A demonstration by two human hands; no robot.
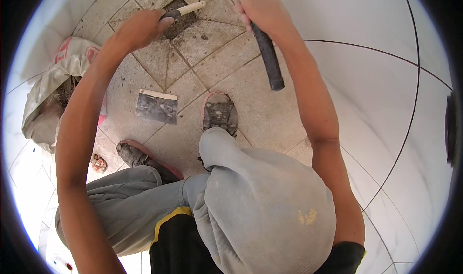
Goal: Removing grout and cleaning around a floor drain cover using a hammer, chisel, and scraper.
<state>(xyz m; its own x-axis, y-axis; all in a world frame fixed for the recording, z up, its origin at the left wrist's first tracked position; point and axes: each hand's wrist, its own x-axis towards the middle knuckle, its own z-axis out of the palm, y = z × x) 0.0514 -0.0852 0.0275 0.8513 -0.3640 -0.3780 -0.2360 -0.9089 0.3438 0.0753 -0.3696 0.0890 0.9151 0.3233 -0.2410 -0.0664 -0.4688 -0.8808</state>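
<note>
My left hand is closed round a slim tool with a dark section by the fist and a cream, round-ended bar pointing right. Its other end is hidden by the hand. Beneath the bar is a dark square opening in the tiled floor. At the top edge, my right hand grips a long tool with a thick black handle, which slants down toward me. The upper end of that tool runs out of view, so its kind does not show.
A flat grey blade with a pale edge strip lies on the dirty floor tiles. On the left stands an opened sack of dark loose material. White wall tiles rise close on the right. My shoes are below the blade and opening.
</note>
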